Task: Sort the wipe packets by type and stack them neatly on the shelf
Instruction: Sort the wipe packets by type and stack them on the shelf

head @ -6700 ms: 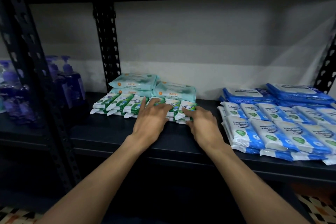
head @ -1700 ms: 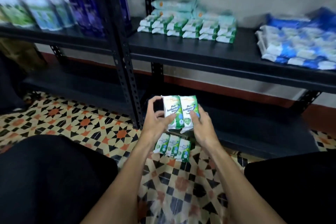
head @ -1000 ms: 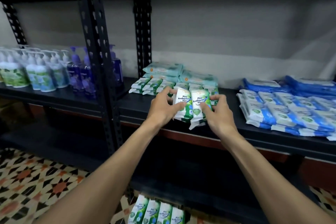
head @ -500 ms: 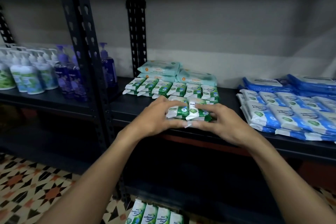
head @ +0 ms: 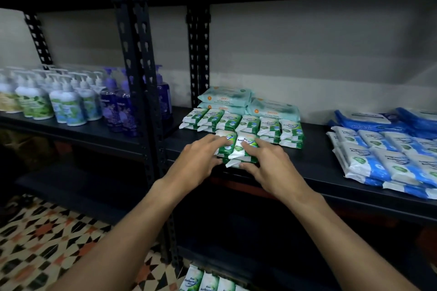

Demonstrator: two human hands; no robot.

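Two small stacks of green-and-white wipe packets lie side by side on the black shelf, just in front of a row of like green packets. My left hand holds the left stack, fingers over its top and thumb at its near edge. My right hand holds the right stack the same way. Pale teal packs are stacked behind the row. Blue-and-white packets cover the shelf's right part. Several more green packets lie on the floor below.
Pump bottles, white and purple, stand on the neighbouring shelf to the left. A black perforated upright separates the two shelf bays. A lower shelf runs beneath, and the floor has patterned tiles.
Both hands lifted the green packets from the floor up to the shelf and set them down in front of the row. The hands still rest around them.
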